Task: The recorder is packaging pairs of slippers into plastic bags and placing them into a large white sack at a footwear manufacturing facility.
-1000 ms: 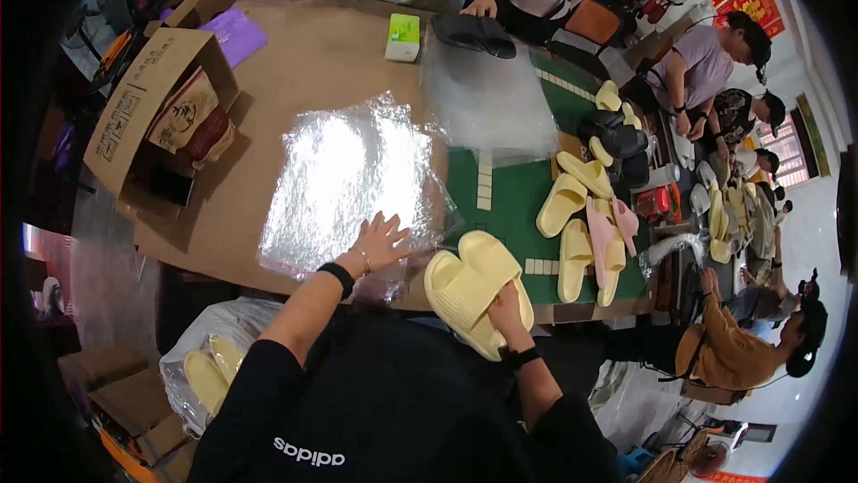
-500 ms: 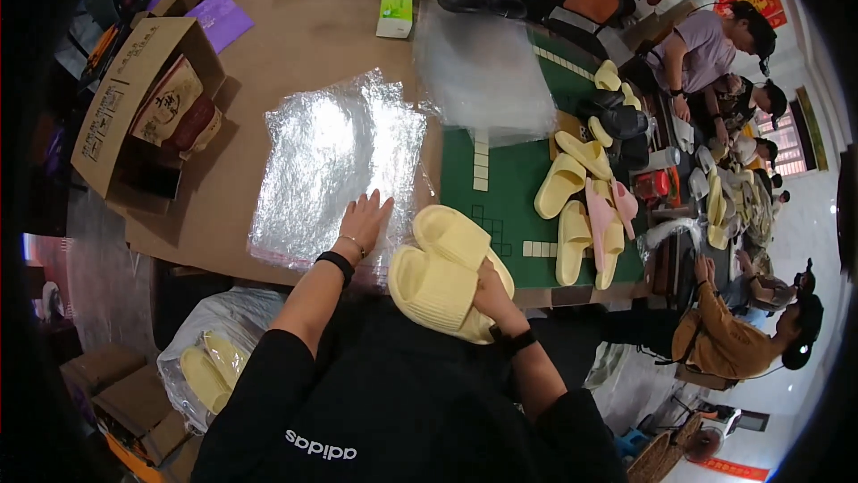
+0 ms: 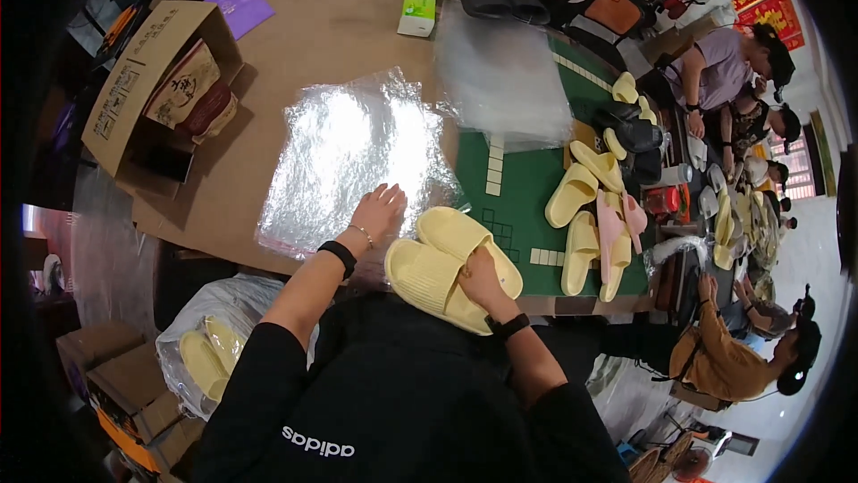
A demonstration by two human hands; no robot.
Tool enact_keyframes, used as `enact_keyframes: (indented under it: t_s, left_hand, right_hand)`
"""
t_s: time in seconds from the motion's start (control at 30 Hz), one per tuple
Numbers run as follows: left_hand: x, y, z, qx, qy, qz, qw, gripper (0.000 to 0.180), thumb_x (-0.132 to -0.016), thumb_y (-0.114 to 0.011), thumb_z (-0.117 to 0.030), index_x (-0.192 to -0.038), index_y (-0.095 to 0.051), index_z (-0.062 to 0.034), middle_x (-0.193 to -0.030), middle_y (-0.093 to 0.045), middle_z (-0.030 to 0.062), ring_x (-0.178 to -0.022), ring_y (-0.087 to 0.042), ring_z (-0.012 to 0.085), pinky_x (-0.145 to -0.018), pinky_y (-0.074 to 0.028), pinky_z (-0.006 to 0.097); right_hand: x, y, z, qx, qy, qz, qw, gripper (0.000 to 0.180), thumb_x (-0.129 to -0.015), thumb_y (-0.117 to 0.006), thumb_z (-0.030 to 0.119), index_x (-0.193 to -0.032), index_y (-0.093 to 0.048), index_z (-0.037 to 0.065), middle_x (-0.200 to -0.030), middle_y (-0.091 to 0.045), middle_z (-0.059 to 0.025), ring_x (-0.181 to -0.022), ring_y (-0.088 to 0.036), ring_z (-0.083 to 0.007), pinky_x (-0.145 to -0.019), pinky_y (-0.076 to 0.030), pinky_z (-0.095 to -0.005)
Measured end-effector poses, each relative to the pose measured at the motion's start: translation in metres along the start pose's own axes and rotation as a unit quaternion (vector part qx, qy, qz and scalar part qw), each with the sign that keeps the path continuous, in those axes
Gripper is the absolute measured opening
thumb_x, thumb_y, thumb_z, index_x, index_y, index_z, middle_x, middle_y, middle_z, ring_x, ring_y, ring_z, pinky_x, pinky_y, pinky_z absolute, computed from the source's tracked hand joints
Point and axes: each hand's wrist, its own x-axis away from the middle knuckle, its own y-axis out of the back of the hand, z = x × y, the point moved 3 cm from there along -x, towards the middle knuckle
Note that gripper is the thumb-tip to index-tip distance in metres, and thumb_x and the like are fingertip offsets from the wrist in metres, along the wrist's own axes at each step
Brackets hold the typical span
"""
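The left hand [image 3: 379, 212] lies flat on the near edge of the bags [image 3: 357, 148], fingers stretched, gripping nothing visible. Just off their near right corner, the right hand [image 3: 483, 279] clasps the slippers [image 3: 427, 273], unbagged. One pair [image 3: 204, 365], seemingly bagged already, sits in a sack [image 3: 255, 300] to their near left; to their right, loose slippers [image 3: 572, 195] remain bare.

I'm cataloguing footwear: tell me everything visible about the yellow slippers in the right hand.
The yellow slippers are a pale pair with broad ribbed straps and thick soles, seemingly foam. The right hand grips them side by side, toes pointing up-left, near the table edge; whether they touch it is unclear.
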Motion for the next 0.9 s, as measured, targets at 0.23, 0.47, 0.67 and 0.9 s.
enact_keyframes:
  t_s: [0.23,0.47,0.67,0.9]
  left_hand:
    - [-0.012,0.014,-0.014,0.014,-0.081,-0.014,0.996,0.043,-0.088,-0.041,-0.020,-0.129,-0.036,-0.0071,-0.138,-0.032,0.0092,-0.128,-0.027,0.0278,-0.101,-0.027,0.041]
    - [-0.001,0.028,-0.038,0.052,-0.135,0.007,0.989,0.041,-0.089,-0.039,-0.018,-0.128,-0.038,-0.0052,-0.136,-0.033,0.0151,-0.129,-0.026,0.0300,-0.103,-0.022,0.045]
    - [0.014,0.051,-0.069,0.148,-0.138,-0.039,0.979,0.042,-0.090,-0.039,-0.019,-0.130,-0.035,-0.0060,-0.135,-0.035,0.0126,-0.129,-0.026,0.0300,-0.102,-0.021,0.051]
    - [0.042,0.059,-0.112,0.211,-0.161,-0.082,0.961,0.043,-0.091,-0.040,-0.021,-0.131,-0.035,-0.0052,-0.135,-0.036,0.0118,-0.129,-0.027,0.0267,-0.105,-0.013,0.049]
  right_hand:
    - [-0.008,-0.007,0.001,0.097,-0.019,-0.024,0.995,0.026,-0.069,-0.056,0.013,-0.090,-0.057,-0.002,-0.104,-0.055,-0.0169,-0.109,-0.044,-0.0312,-0.098,-0.027,-0.0447]
    - [-0.016,-0.010,0.027,0.155,0.021,-0.122,0.980,0.023,-0.070,-0.056,0.016,-0.084,-0.060,-0.001,-0.098,-0.058,-0.0155,-0.110,-0.044,-0.0323,-0.098,-0.025,-0.0474]
    - [-0.037,-0.028,0.050,0.146,0.040,-0.122,0.981,0.023,-0.072,-0.056,0.019,-0.083,-0.061,0.000,-0.095,-0.059,-0.0162,-0.109,-0.045,-0.0323,-0.098,-0.024,-0.0489]
    - [-0.074,-0.069,0.031,0.194,0.020,-0.198,0.961,0.055,-0.077,-0.054,0.032,-0.121,-0.043,0.002,-0.125,-0.041,-0.0199,-0.117,-0.034,-0.0362,-0.101,-0.021,-0.0497]
